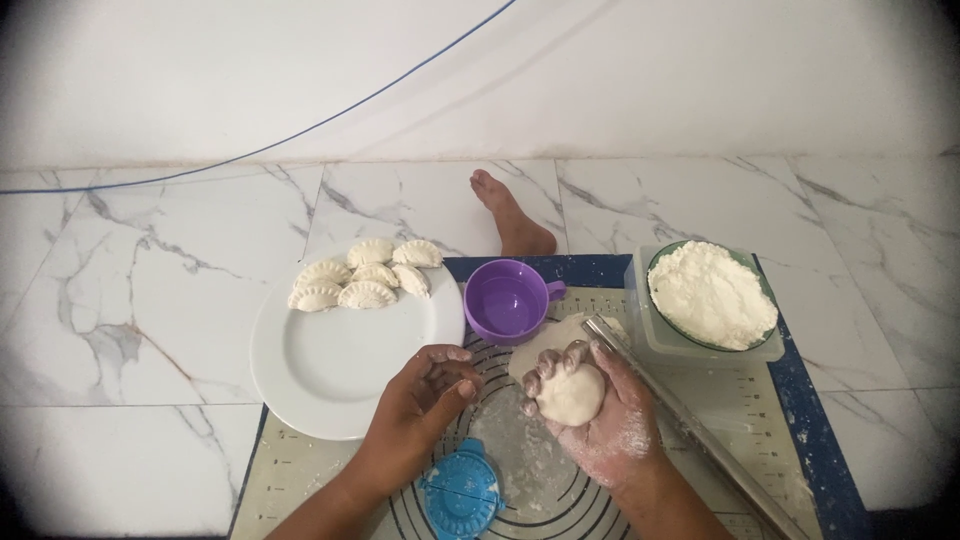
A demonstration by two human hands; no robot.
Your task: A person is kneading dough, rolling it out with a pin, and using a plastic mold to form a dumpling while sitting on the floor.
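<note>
A ball of dough (571,396) is cradled in the right hand (600,410), whose floured fingers (556,365) are curled over its top edge so that the soft lump is cupped rather than squeezed. The left hand (425,395) is held just beside it, loosely curled with thumb and fingertips drawn together; whether a small pinch of dough is kept inside cannot be told. Both hands are held above a silicone pastry mat (700,400) printed with rings, which is spread on the marble floor (150,330), apparently to give a clean, non-stick surface for working the dough.

Behind the right hand, a flattened piece of dough (560,335) is seen lying on the mat, and a metal rolling pin (680,420) is laid slantwise along the right side, within easy reach. A blue dumpling press (462,495) is set closed on the mat just below the left hand. A purple cup (508,300) is placed at the mat's far edge, empty as far as can be seen.

To the left, a white plate (330,370) is kept partly on the mat, and six or so crimped, half-moon dumplings (365,275) are gathered along its far rim, so that the near part is left bare. To the right, a green bowl of flour (712,295) is stood inside a clear plastic container (650,340), seemingly so that spills are caught. A bare foot (512,215) is seen on the floor beyond the cup.
</note>
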